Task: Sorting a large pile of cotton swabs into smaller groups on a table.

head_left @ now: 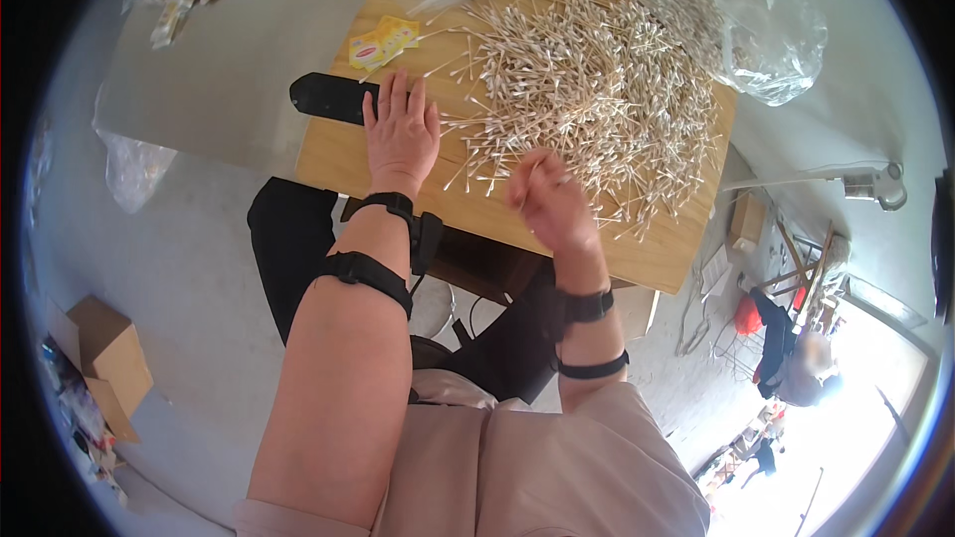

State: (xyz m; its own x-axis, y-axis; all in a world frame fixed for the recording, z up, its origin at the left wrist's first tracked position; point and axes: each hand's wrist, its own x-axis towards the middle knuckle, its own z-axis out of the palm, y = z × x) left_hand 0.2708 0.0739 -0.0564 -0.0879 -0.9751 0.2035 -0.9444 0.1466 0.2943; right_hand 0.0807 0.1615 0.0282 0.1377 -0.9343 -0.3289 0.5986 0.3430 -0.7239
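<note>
Left of ctr, black strip, long axis roughly L–R, R end under L hand, fingers flat & slightly spread. Yellow cards just above. Mid-frame now: R hand, blurred, fingers curled, can't tell if pinching anything. It's nearer than L to mid swab pile, which spreads up & R over bench, swabs pointing every which way.

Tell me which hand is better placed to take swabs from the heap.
Right, most likely: the right hand is at the near edge of the swab heap, though blur hides whether it holds anything. The left hand lies farther left, fingers at the end of the black strip.
</note>
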